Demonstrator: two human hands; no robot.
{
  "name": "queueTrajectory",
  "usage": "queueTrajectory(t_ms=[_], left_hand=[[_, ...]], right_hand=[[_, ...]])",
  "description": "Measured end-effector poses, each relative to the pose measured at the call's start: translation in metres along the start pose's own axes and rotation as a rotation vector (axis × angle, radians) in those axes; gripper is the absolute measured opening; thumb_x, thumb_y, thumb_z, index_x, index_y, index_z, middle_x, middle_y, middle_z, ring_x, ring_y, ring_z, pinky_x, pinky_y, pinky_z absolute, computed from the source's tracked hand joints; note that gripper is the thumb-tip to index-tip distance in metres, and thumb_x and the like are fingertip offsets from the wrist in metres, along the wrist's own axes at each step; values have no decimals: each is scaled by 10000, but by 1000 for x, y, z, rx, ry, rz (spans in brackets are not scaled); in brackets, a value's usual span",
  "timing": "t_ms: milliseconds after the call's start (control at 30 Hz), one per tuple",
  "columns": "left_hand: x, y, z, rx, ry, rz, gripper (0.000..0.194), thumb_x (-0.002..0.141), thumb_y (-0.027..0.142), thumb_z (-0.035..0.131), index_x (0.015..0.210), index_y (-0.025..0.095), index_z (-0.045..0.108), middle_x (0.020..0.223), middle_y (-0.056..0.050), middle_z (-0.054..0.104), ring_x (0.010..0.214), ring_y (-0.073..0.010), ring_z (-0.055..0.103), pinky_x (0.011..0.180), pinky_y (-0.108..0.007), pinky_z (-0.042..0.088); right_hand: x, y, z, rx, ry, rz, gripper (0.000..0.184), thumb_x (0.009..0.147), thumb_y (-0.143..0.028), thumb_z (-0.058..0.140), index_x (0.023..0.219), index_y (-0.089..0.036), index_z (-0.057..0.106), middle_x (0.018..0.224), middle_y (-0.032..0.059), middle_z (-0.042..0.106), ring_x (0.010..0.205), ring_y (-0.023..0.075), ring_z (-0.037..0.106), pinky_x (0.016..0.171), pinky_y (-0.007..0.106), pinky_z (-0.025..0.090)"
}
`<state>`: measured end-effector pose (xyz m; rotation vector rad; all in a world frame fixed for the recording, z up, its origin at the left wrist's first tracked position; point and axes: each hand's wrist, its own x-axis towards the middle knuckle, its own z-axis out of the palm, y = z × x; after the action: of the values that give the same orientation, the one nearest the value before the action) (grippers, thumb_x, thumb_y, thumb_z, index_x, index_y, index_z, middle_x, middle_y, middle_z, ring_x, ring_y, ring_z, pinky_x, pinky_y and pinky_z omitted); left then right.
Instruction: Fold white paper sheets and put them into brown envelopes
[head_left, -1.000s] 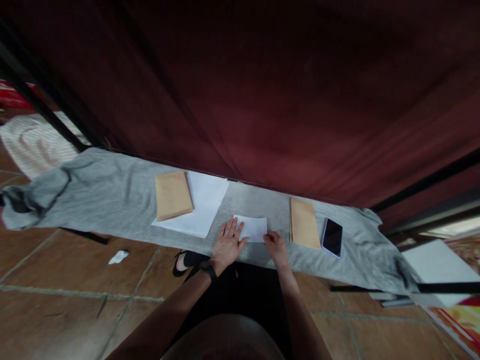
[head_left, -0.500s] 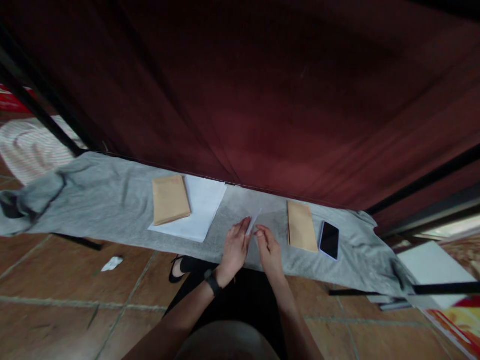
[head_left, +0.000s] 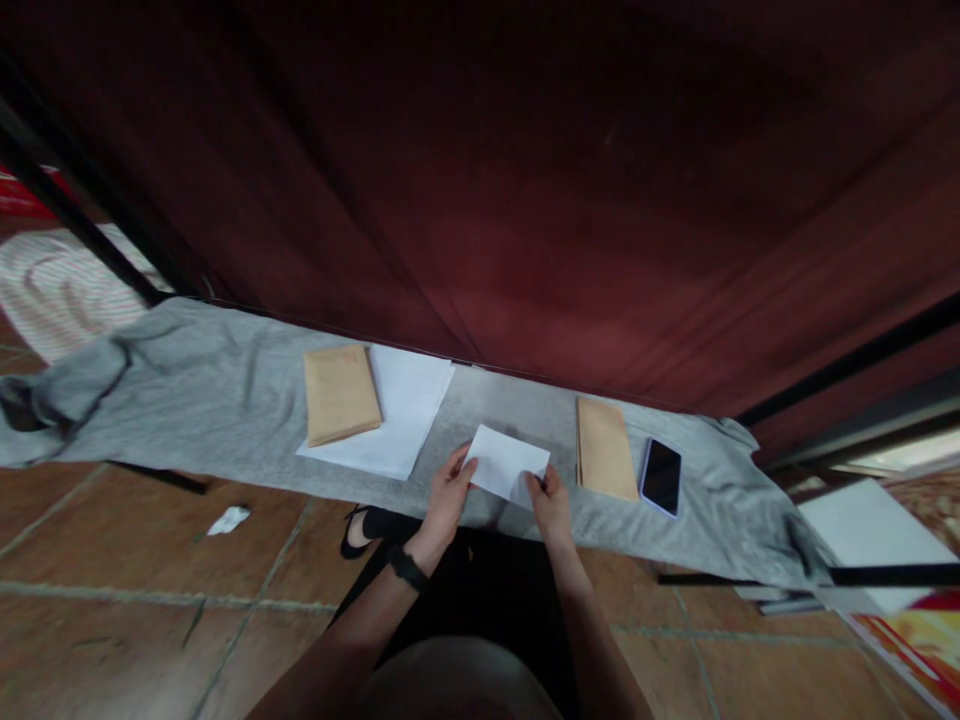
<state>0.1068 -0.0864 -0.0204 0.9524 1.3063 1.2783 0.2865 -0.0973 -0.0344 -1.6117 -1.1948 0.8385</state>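
A small folded white paper (head_left: pixel 505 463) is held up just above the grey cloth (head_left: pixel 225 400) between both hands. My left hand (head_left: pixel 448 493) pinches its left edge and my right hand (head_left: pixel 547 496) pinches its lower right corner. A black band sits on my left wrist. To the left lies a brown envelope (head_left: pixel 339 393) on a stack of white sheets (head_left: pixel 401 415). To the right lie more brown envelopes (head_left: pixel 604 448).
A dark phone (head_left: pixel 661 477) lies right of the envelopes on the cloth. A dark red curtain (head_left: pixel 525 200) hangs behind. The floor is brown tile with a crumpled white scrap (head_left: pixel 229 519). A white board (head_left: pixel 874 535) lies at the far right.
The paper lay flat on the cloth under my hands, was turned on edge, and is now lifted with its face towards me.
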Motion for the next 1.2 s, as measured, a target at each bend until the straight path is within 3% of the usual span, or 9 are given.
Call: queueTrajectory(t_ms=[167,267,433,600,733,867,1000,1100,1200], left_hand=[[21,-5,-23,369,13,76,418,801,194,621,1217,171,661,627,54,612,593,-139,600,626,-262,491],[19,-4,-25,573,8,108,433,819,157,618,1249,187,661,701,17,667,664,-170,635,680,-293,496],[10,0,-21,943,-36,132,408,906,164,550,1305,173,636,929,-73,750,840,-223,703,771,-328,524],[8,3,-19,1093,-53,187,372,938,170,518,1291,193,634,1097,-91,742,946,-236,709,812,-331,535],[7,2,-20,1211,-72,295,347,966,179,460,1261,204,642,1132,-98,717,1029,-257,680,891,-371,527],[6,-6,-10,1259,-102,476,393,1009,230,375,1325,184,604,1286,-136,653,1218,-288,591,1075,-465,436],[3,-18,16,1212,-348,680,504,1045,398,339,1475,168,465,1545,-122,472,1462,-258,380,1198,-478,306],[2,-24,33,1218,-430,693,574,1043,491,324,1511,172,421,1588,-118,415,1498,-241,324,1224,-473,256],[3,-27,36,1238,-401,663,610,1042,514,311,1531,158,393,1602,-120,388,1508,-233,305,1237,-451,233]], right_hand=[[12,3,-1,-364,58,-113,306,891,-381,494,1073,-198,659,844,77,731,761,242,667,693,335,508],[12,5,7,-501,63,-156,398,923,-353,469,1244,-163,606,949,122,738,806,264,681,715,352,497],[6,10,14,-648,96,-265,496,974,-292,421,1438,-121,459,1199,189,672,1041,300,656,846,406,512],[-5,13,13,-768,111,-449,522,1002,-244,399,1512,-135,382,1420,211,536,1290,300,520,1022,471,465],[-22,16,15,-809,-61,-612,483,1029,-243,370,1501,-168,439,1519,142,498,1398,261,453,1139,472,376],[-31,19,18,-883,-103,-606,478,1034,-252,371,1491,-155,473,1534,132,488,1402,258,468,1183,480,319],[-31,24,21,-869,-77,-632,514,998,-173,380,1506,-141,451,1528,139,492,1422,253,447,1191,478,313],[-32,28,21,-849,-80,-669,557,969,-129,381,1524,-143,423,1513,147,507,1431,244,437,1199,472,300],[-33,27,19,-852,-104,-653,566,977,-128,357,1542,-153,394,1547,136,468,1463,245,389,1221,466,250]])
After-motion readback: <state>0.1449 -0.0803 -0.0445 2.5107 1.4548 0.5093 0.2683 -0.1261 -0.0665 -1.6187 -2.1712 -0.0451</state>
